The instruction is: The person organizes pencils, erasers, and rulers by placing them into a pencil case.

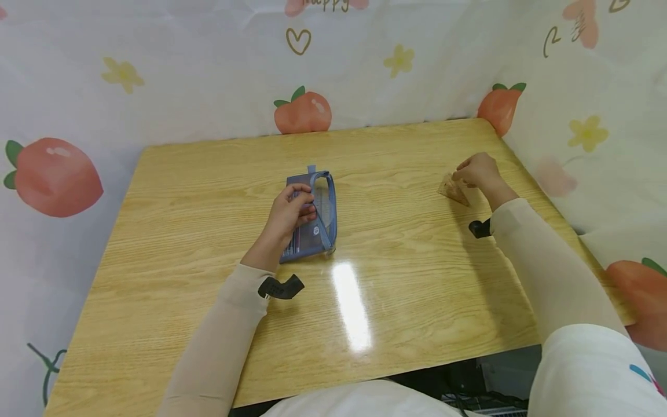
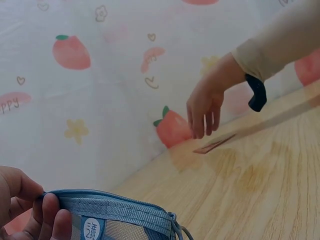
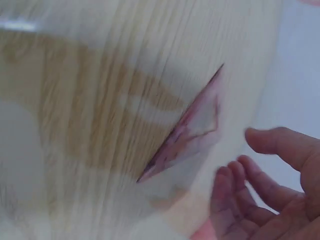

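Note:
A blue zippered mesh pouch (image 1: 308,242) lies left of the table's middle, its zipped side gaping. My left hand (image 1: 288,215) pinches the pouch's edge between thumb and fingers; the left wrist view shows the blue zipper band (image 2: 115,206) and a small round label (image 2: 92,229). Far to the right, a flat, pinkish, see-through triangle resembling a set square (image 3: 186,134) is on the table. My right hand (image 1: 480,172) hovers just beside it, thumb and fingers apart and loosely bent, with a visible gap from the triangle in the right wrist view.
The wooden table (image 1: 208,191) has a bright light reflection near its front middle. A white cloth (image 1: 208,75) printed with peaches and flowers hangs behind and along the right edge. Black wrist mounts (image 1: 281,288) stick out from both sleeves.

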{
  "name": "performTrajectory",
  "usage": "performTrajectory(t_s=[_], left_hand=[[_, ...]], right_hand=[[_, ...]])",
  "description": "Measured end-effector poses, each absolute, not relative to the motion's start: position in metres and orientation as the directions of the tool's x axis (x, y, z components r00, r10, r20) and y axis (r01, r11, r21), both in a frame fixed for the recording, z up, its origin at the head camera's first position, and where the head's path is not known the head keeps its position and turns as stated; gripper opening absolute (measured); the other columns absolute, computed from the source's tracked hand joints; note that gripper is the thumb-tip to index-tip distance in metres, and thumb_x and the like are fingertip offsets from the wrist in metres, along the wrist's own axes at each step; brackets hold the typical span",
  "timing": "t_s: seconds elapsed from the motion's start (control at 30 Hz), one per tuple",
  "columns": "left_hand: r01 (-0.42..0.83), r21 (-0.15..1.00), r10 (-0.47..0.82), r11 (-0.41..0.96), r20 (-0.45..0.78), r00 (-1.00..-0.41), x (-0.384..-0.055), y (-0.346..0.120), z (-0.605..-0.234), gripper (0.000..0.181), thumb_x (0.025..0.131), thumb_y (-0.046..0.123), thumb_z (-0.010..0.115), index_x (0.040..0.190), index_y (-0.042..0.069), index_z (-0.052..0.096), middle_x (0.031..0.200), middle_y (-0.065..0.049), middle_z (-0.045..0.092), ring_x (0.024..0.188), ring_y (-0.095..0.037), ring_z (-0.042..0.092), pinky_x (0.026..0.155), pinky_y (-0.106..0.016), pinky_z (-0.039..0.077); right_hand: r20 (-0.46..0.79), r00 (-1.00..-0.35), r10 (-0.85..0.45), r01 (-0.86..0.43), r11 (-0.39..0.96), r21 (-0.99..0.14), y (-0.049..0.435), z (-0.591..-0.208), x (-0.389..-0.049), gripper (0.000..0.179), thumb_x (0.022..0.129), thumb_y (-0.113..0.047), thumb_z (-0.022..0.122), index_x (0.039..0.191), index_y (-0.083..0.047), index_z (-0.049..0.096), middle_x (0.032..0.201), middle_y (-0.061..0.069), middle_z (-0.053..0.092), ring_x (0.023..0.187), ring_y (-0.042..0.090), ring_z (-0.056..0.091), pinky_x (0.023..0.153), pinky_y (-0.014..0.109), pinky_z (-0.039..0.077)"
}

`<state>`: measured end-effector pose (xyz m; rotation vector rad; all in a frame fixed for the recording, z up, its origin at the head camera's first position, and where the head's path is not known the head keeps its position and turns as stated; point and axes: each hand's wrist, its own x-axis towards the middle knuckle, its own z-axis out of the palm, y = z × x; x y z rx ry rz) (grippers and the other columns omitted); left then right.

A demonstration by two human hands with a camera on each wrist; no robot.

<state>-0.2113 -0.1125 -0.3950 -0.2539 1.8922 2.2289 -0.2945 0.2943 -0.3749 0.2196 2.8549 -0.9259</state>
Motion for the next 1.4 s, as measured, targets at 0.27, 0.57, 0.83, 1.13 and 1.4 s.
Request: performTrajectory(t_s=[0.27, 0.57, 0.83, 1.13, 1.4], left_hand=[[-0.271, 0.949, 0.043, -0.158, -0.268, -0.963, -0.209, -0.111, -0.396, 0.011, 0.098, 0.010, 0.055, 0.109, 0.013, 0.055, 0.095, -0.004, 0.053, 0.067, -0.006, 0.061, 0.064, -0.020, 0.057], [-0.271, 0.950, 0.043, -0.157, -0.267, -0.963, -0.211, -0.112, -0.394, 0.011, 0.098, 0.010, 0.055, 0.108, 0.014, 0.055, 0.098, -0.006, 0.053, 0.067, -0.007, 0.061, 0.063, -0.020, 0.057], [-0.272, 0.950, 0.052, -0.154, -0.267, -0.962, -0.211, -0.113, -0.393, 0.012, 0.099, 0.010, 0.054, 0.110, 0.014, 0.055, 0.098, -0.005, 0.052, 0.068, -0.008, 0.061, 0.064, -0.020, 0.057], [-0.270, 0.951, 0.042, -0.153, -0.267, -0.963, -0.211, -0.113, -0.396, 0.011, 0.098, 0.011, 0.055, 0.109, 0.014, 0.055, 0.093, -0.004, 0.053, 0.067, -0.007, 0.061, 0.063, -0.020, 0.057], [-0.275, 0.948, 0.032, -0.161, -0.273, -0.961, -0.212, -0.112, -0.396, 0.010, 0.098, 0.010, 0.055, 0.107, 0.015, 0.056, 0.092, -0.003, 0.053, 0.066, -0.007, 0.061, 0.062, -0.019, 0.057]], right_hand=[[-0.168, -0.984, 0.055, 0.128, 0.878, -0.462, 0.302, -0.386, -0.296, 0.024, 0.082, -0.011, 0.070, 0.091, 0.011, 0.072, 0.077, 0.017, 0.069, 0.068, 0.028, 0.065, 0.061, 0.036, 0.057], [-0.220, -0.973, 0.068, 0.171, 0.852, -0.495, 0.302, -0.387, -0.297, 0.016, 0.080, -0.008, 0.072, 0.081, 0.008, 0.074, 0.062, 0.004, 0.067, 0.060, 0.019, 0.064, 0.066, 0.038, 0.058], [-0.308, -0.948, 0.083, 0.268, 0.730, -0.628, 0.305, -0.390, -0.298, 0.012, 0.081, -0.006, 0.066, 0.078, 0.005, 0.071, 0.056, 0.000, 0.064, 0.052, 0.011, 0.064, 0.056, 0.028, 0.059], [-0.419, -0.908, -0.021, 0.334, 0.568, -0.752, 0.306, -0.387, -0.292, 0.017, 0.091, -0.006, 0.063, 0.104, 0.006, 0.062, 0.068, -0.004, 0.064, 0.064, 0.006, 0.064, 0.067, 0.026, 0.060], [-0.475, -0.866, -0.155, 0.410, 0.324, -0.853, 0.311, -0.395, -0.290, 0.015, 0.098, -0.006, 0.058, 0.089, -0.013, 0.067, 0.077, -0.007, 0.071, 0.073, 0.005, 0.067, 0.073, 0.020, 0.058]])
